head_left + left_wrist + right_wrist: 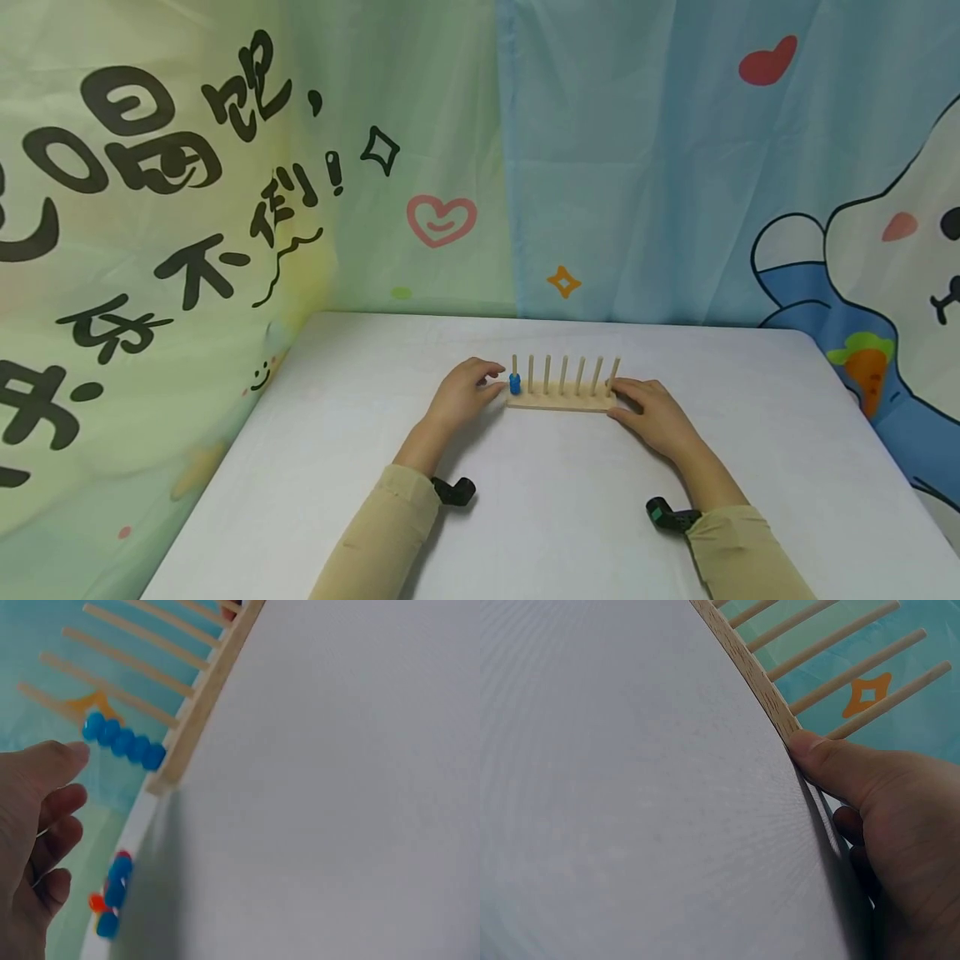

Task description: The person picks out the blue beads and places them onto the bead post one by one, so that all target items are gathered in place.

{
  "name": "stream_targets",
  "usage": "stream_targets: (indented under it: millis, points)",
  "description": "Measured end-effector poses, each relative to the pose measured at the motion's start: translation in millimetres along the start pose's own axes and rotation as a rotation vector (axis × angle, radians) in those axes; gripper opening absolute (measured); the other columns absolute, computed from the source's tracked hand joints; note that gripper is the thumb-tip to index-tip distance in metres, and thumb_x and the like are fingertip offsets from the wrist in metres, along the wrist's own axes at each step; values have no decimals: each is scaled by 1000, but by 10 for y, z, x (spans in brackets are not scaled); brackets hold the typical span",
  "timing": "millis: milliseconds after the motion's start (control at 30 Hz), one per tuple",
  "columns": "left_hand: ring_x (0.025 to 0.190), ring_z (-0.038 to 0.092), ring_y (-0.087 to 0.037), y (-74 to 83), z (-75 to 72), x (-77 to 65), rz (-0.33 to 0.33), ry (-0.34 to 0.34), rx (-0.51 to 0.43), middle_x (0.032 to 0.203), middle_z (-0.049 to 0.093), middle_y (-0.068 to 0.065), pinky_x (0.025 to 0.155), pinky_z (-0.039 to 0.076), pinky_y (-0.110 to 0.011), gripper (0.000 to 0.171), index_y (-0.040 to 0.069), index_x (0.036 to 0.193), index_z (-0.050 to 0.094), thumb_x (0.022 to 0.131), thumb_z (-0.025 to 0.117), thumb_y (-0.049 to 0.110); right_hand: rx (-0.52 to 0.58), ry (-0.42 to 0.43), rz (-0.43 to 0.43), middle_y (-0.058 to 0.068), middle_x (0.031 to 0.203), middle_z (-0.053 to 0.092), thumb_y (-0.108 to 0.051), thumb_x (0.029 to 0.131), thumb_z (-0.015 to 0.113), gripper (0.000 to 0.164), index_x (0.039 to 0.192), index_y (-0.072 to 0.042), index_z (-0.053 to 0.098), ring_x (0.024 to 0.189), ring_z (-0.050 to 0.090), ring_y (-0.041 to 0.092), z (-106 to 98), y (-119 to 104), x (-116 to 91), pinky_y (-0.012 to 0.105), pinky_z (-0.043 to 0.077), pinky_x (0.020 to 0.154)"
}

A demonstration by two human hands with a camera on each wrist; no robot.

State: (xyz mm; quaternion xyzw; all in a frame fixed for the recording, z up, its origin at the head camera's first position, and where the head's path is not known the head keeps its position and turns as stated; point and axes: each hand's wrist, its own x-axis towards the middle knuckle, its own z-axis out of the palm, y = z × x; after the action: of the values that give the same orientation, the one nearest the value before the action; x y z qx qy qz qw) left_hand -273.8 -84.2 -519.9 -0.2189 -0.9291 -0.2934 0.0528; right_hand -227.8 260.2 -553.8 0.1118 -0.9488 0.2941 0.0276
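A wooden peg board point(558, 402) with a row of upright pegs stands towards the far side of the table. Blue beads point(124, 742) are stacked on its leftmost peg. My left hand point(463, 396) is beside that peg, thumb and fingers apart with nothing between them; in the left wrist view the thumb point(64, 761) is close to the top bead. At the other end, my right hand point(660, 417) grips the board's right edge. The right wrist view has the thumb point(825, 754) pressed on the corner of the base, the other fingers partly hidden behind it.
Loose beads point(115, 889), blue with some red and orange, lie beyond my left hand and are hidden in the head view. A white cloth point(555, 517) covers the table. Printed curtains point(420, 100) hang behind and at the left.
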Motion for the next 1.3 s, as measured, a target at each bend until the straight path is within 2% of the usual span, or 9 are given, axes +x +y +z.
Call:
stream_targets:
  millis: [167,300,500,767,1300]
  points:
    - [107,62,-19,-158,-19,-141,-102,84,-43,113,68,-2,95,51,-37,29,16,118,69,94,69,33,1,-5,12,15,146,52,-42,93,66,61,142,-9,53,129,45,37,-2,10,-3,59,34,109]
    - [108,61,-24,-305,-40,-233,-176,134,-42,113,67,-5,95,50,-40,31,13,117,69,92,71,31,-2,-4,13,15,146,52,-44,93,65,62,142,-9,53,129,45,37,-1,13,-9,59,35,109]
    - [103,59,-24,-468,-78,-321,-240,157,-23,109,67,-4,91,49,-41,30,14,115,69,91,72,31,-9,-2,12,15,146,52,-44,94,65,61,142,-9,53,129,45,37,-11,5,-13,59,35,108]
    - [105,59,-26,-531,-72,-367,-254,140,28,111,67,-6,95,47,-43,34,11,113,69,88,75,34,-2,-7,7,15,146,52,-43,94,65,60,142,-8,53,129,45,37,-11,-16,-6,59,35,109]
    - [104,59,-27,-490,-35,-364,-276,146,153,111,65,-6,95,47,-44,31,14,107,72,89,74,38,-4,-6,17,15,145,53,-41,93,67,60,142,-8,53,131,44,37,-14,-30,-2,60,34,109]
